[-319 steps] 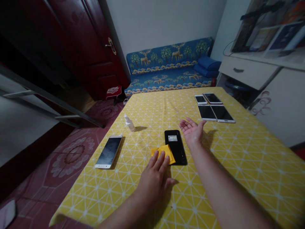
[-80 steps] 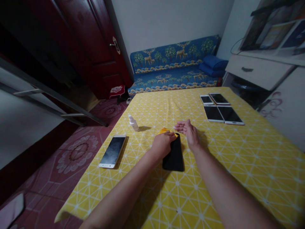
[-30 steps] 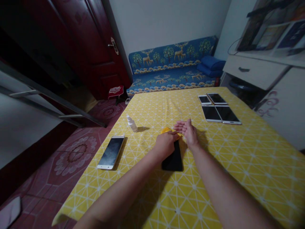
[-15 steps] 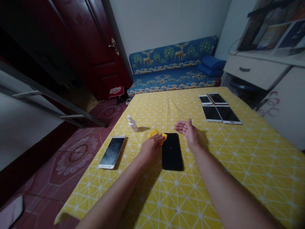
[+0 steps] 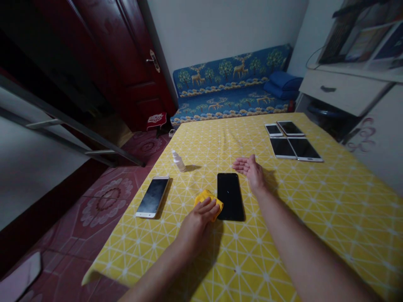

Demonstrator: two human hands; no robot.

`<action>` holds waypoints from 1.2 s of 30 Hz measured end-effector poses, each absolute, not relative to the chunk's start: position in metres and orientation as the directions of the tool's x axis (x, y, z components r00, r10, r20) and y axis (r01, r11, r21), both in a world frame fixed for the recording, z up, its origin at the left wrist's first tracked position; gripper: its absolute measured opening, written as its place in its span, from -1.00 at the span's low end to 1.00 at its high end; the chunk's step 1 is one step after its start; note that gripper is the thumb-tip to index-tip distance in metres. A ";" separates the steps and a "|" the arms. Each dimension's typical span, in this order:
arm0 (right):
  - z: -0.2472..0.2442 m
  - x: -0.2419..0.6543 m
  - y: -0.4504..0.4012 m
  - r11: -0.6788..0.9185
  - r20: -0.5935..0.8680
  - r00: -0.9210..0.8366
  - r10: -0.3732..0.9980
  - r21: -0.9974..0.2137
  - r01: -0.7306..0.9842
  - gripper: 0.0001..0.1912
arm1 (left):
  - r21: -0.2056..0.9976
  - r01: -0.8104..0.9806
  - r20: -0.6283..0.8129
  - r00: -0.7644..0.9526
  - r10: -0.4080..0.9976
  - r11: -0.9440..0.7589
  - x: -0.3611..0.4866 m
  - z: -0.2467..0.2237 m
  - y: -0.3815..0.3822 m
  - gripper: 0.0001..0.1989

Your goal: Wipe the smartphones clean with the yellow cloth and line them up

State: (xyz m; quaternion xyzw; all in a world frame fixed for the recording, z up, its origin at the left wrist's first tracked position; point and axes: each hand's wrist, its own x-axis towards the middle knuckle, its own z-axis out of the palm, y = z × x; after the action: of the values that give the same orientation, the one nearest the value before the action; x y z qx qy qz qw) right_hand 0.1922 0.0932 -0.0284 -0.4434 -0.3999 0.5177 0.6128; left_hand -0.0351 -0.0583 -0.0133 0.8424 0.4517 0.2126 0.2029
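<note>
A black smartphone lies flat on the yellow patterned tablecloth, its dark screen facing up. My left hand presses a folded yellow cloth against the phone's lower left edge, fingers over the fabric. On the other side, my right hand is held just off the phone's upper right corner, palm turned inward, fingers stretched and holding nothing. To the left lies a white-framed smartphone with a smeared-looking screen. Behind it stands a small white spray bottle.
Several phones lie grouped at the table's far right. Beyond the table is a blue sofa with a deer pattern. A white cabinet stands at the right, a dark red door at the left, and a small stool near it.
My left hand has slid the yellow cloth from the phone's upper left side down towards its lower left edge. My right hand has hardly moved. The view has shifted slightly.
</note>
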 end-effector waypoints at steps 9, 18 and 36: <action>-0.024 0.191 0.090 0.067 0.026 0.152 0.988 -0.959 -0.275 -0.24 | 0.408 0.683 0.184 0.588 0.788 -0.605 -0.022 -0.018 -0.094 -0.38; -0.023 0.190 0.091 0.070 0.025 0.160 0.987 -0.958 -0.280 -0.26 | 0.336 0.734 0.080 0.602 0.794 -0.591 0.004 -0.009 -0.072 -0.42; -0.028 0.192 0.093 0.066 0.028 0.137 0.990 -0.958 -0.279 -0.26 | 0.376 0.711 0.205 0.562 0.801 -0.595 0.026 0.013 -0.007 -0.57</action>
State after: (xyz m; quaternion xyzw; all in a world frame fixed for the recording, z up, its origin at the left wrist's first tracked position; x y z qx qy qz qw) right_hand 0.1925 0.0934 -0.0284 -0.4431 -0.4012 0.5202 0.6100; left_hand 0.0257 -0.0070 0.0127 0.8747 0.4322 0.1796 0.1261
